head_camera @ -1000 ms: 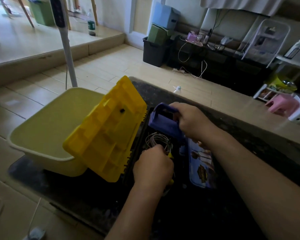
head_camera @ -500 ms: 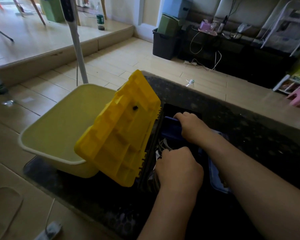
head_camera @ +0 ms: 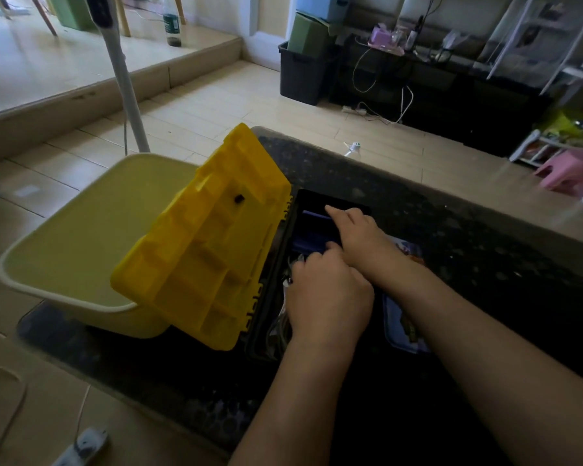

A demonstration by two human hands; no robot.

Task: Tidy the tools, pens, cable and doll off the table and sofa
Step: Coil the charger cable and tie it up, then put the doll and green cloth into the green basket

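A black toolbox (head_camera: 317,196) with its yellow lid (head_camera: 202,250) raised stands on the dark stone table (head_camera: 468,250). Inside it lies a purple case (head_camera: 312,230). My right hand (head_camera: 360,237) rests on the case with the index finger stretched out and the thumb against its near edge. My left hand (head_camera: 327,294) is knuckles-up in the near half of the box, its fingers curled down out of sight over a coiled grey cable (head_camera: 281,326), whose strands show beside it. A blue printed pouch (head_camera: 404,334) lies on the table under my right forearm.
A pale green tub (head_camera: 81,237) stands at the table's left end, touching the raised lid. On the floor are a white pole (head_camera: 125,89), a power strip (head_camera: 85,445), a black crate (head_camera: 300,75) and a pink stool (head_camera: 572,173).
The purple case has gone down from above the box into it, and my right hand's grip on its handle has loosened to flat fingers. My left hand has pushed the cable deeper inside.
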